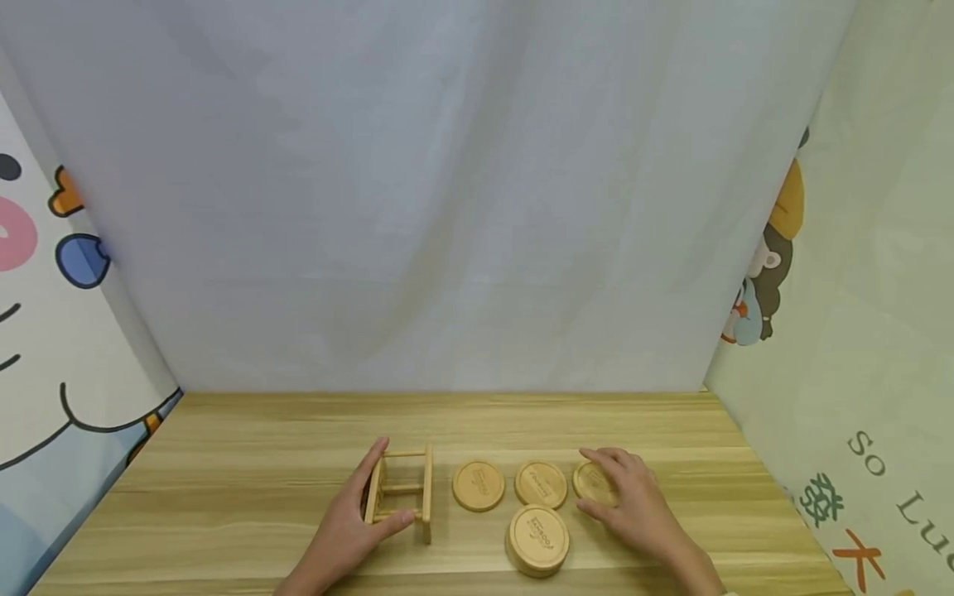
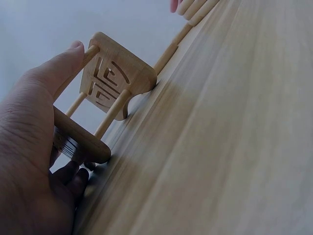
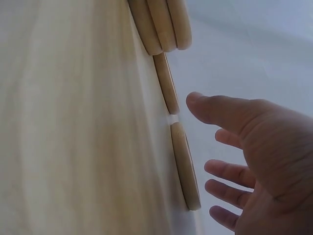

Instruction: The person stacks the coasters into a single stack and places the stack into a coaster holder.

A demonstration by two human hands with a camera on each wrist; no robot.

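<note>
On the left, a small wooden coaster rack [image 1: 428,492] with a cut-out pattern on its end panel [image 2: 115,73] stands on the table. My left hand [image 1: 346,521] grips the rack's left end, its thumb lying along a front rod. To the right of the rack lie round bamboo coasters: a left one [image 1: 479,486], a middle one [image 1: 542,483] and a right one [image 1: 592,483]. A short stack of coasters [image 1: 538,536] sits in front of the middle one. Over the right coaster, my right hand [image 1: 641,501] spreads thumb and fingers; the right wrist view shows a gap between them and the coaster [image 3: 185,166].
The wood-grain table [image 1: 261,463] ends at a pale curtain [image 1: 447,207] behind. Printed cloths with cartoon figures hang at the left [image 1: 67,348] and right [image 1: 842,290].
</note>
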